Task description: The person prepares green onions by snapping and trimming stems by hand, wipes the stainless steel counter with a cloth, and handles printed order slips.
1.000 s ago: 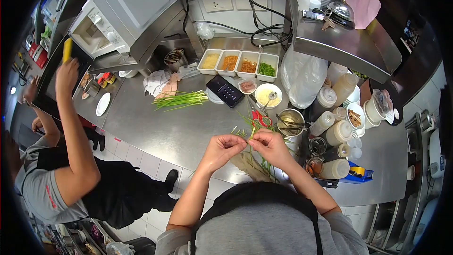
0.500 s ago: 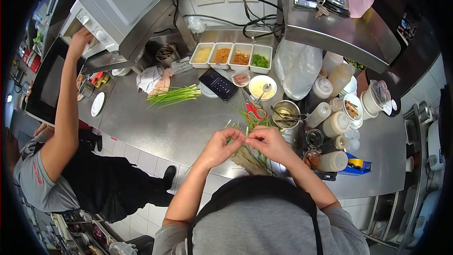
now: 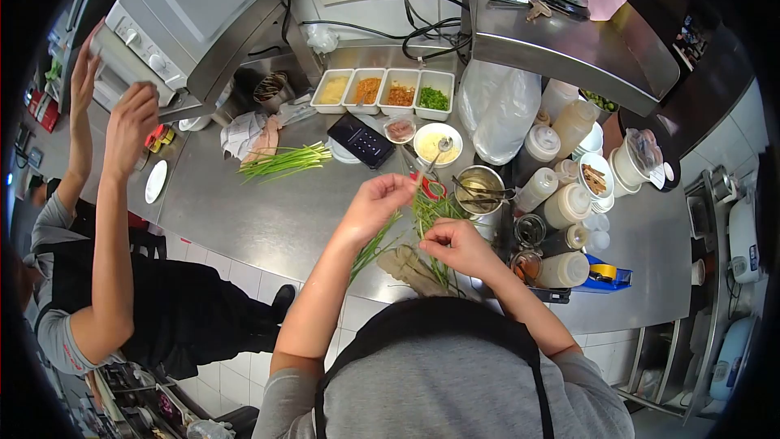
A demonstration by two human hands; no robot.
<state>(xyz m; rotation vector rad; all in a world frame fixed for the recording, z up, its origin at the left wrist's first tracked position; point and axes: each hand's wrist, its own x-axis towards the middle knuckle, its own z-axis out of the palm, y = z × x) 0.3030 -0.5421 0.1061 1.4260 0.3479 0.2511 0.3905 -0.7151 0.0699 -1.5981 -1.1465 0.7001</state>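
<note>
My left hand [image 3: 380, 205] is raised over the steel counter, its thumb and fingers pinched beside the red-handled scissors [image 3: 431, 188]; what it pinches is too small to tell. Lower and to the right, my right hand [image 3: 457, 245] is closed in a pinch over loose green stalks [image 3: 435, 215], and its contents are hidden. More long green stalks [image 3: 370, 254] lie under my left wrist. A brownish cloth-like item [image 3: 409, 270] rests near the counter's front edge. Farther left lies a bunch of green stalks [image 3: 286, 161] beside a black phone [image 3: 361, 140].
Four white tubs [image 3: 367, 91] line the back. A bowl with a spoon [image 3: 438, 145] and a metal pot [image 3: 479, 190] stand before bottles [image 3: 566, 205] on the right. At the left, a co-worker's hand [image 3: 130, 122] is near the microwave [image 3: 150, 53].
My hands have moved apart, the left one upward and the right one slightly down. At the left, the co-worker's hand has left the microwave's opening, and its door has swung nearly closed.
</note>
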